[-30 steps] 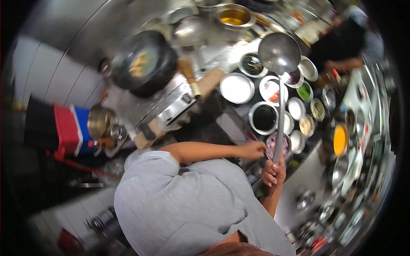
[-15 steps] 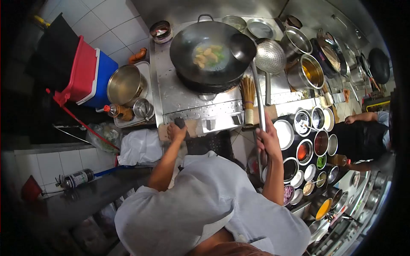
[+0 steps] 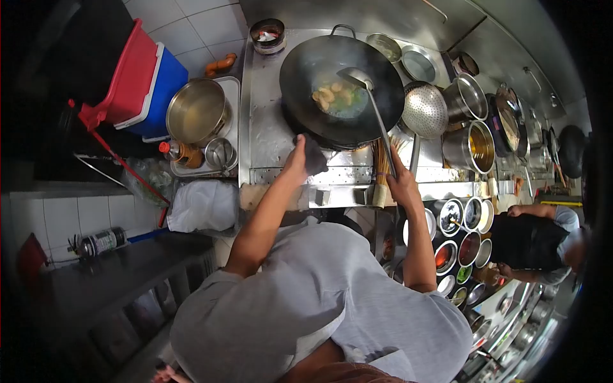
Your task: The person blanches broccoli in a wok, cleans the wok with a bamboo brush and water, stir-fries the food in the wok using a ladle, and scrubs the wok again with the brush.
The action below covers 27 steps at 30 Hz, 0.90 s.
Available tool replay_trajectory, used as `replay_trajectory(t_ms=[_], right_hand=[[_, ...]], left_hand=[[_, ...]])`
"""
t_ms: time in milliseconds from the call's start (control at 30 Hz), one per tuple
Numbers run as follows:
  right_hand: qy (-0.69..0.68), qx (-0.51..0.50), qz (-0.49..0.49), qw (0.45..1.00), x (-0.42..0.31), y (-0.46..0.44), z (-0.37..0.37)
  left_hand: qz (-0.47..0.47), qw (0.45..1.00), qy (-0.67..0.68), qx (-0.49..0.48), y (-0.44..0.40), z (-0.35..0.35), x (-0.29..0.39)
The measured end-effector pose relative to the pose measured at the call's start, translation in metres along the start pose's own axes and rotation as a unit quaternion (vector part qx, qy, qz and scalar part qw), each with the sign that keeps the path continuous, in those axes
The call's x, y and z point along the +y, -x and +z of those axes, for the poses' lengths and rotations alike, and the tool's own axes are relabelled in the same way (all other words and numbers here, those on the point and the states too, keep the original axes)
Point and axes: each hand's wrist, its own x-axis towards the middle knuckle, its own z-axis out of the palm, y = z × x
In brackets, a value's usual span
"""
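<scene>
A large black wok (image 3: 297, 80) sits on the steel stove (image 3: 262, 131) with steam over it. Pale brown pieces and bits of green (image 3: 335, 97) lie in cloudy liquid at its bottom. My left hand (image 3: 295, 165) is closed around a dark folded cloth (image 3: 314, 157) near the wok's front left side; I cannot tell whether the cloth touches the wok. In my right hand (image 3: 402, 185) is the long handle of a ladle (image 3: 377, 115), its bowl tilted inside the wok just above the food. A bamboo brush (image 3: 380, 182) stands beside my right hand.
A perforated strainer (image 3: 426, 108) rests right of the wok, near a pot of yellow oil (image 3: 477, 148). Several seasoning bowls (image 3: 445, 255) fill the right side. At left are a steel pot (image 3: 195, 112) and a sauce bottle (image 3: 180, 153). Another person (image 3: 530, 239) stands far right.
My left hand has brought the cloth from the stove's front edge up toward the wok. The ladle has moved from the wok's right rim to over the food. The view has shifted.
</scene>
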Motion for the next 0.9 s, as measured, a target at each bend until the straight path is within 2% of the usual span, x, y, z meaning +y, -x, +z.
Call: replay_trajectory(t_ms=[33,100,133,167,200,233,267,300,333,367,400,433,500,533,567,633,700,767,800,833,900], right_hand=[[0.001,-0.004,-0.006,1.0,0.009,0.003,-0.004],[-0.068,-0.012,-0.075,0.995,0.029,0.009,-0.016],[-0.04,-0.009,-0.061,0.997,0.034,0.015,-0.02],[-0.044,-0.01,-0.065,0.997,0.029,0.02,-0.027],[-0.009,-0.037,-0.007,0.999,0.021,0.027,-0.032],[0.026,-0.063,0.052,0.996,0.02,0.033,-0.035],[0.015,-0.021,-0.014,1.0,0.041,0.035,-0.027],[0.012,-0.02,-0.014,1.0,0.048,0.036,-0.027],[-0.014,-0.025,-0.044,0.999,0.054,0.037,-0.029],[-0.038,-0.032,-0.074,0.996,0.06,0.039,-0.031],[-0.085,-0.084,-0.023,0.993,0.05,0.043,-0.043],[-0.088,-0.085,-0.023,0.992,0.04,0.05,-0.058],[-0.041,-0.159,0.025,0.986,0.024,0.058,-0.088],[-0.045,-0.137,-0.091,0.985,0.059,0.055,-0.09],[-0.038,-0.197,0.008,0.98,0.026,0.062,-0.118],[-0.004,-0.173,-0.099,0.98,0.048,0.051,-0.122],[0.013,-0.174,-0.072,0.982,0.042,0.033,-0.117],[0.064,-0.148,-0.115,0.98,0.054,0.008,-0.093],[0.088,-0.121,-0.115,0.982,0.059,0.001,-0.078],[0.117,-0.103,-0.115,0.981,0.061,-0.004,-0.067],[0.149,-0.086,-0.101,0.98,0.04,0.008,-0.07]], left_hand=[[-0.021,0.999,0.025,0.001,0.004,0.032,0.005],[-0.064,0.997,0.034,-0.005,-0.019,0.051,-0.001],[-0.059,0.998,0.034,-0.001,-0.025,0.061,-0.004],[-0.062,0.996,0.039,0.053,-0.022,0.078,-0.005],[-0.067,0.991,0.045,0.108,-0.023,0.087,-0.008],[-0.065,0.991,0.043,0.111,-0.027,0.093,-0.011],[-0.087,0.986,0.046,0.133,-0.035,0.094,-0.015],[-0.109,0.981,0.048,0.154,-0.048,0.091,-0.019],[-0.108,0.981,0.046,0.154,-0.059,0.087,-0.024],[-0.08,0.99,0.036,0.107,-0.074,0.077,-0.034],[-0.053,0.996,0.028,0.061,-0.075,0.073,-0.04],[-0.052,0.996,0.026,0.063,-0.076,0.069,-0.045],[-0.043,0.994,0.066,0.08,-0.061,0.077,-0.049],[-0.046,0.993,0.038,0.099,-0.021,0.1,-0.042],[-0.045,0.993,0.038,0.101,0.007,0.116,-0.034],[-0.093,0.985,0.023,0.141,0.043,0.132,-0.03],[-0.083,0.989,0.023,0.124,0.025,0.111,-0.043],[-0.025,0.998,0.055,0.025,-0.021,0.068,-0.068],[-0.007,1.0,0.015,0.024,-0.029,0.05,-0.084],[0.013,0.999,-0.024,0.022,-0.025,0.038,-0.104],[-0.002,0.993,-0.086,0.075,0.043,0.056,-0.122]])
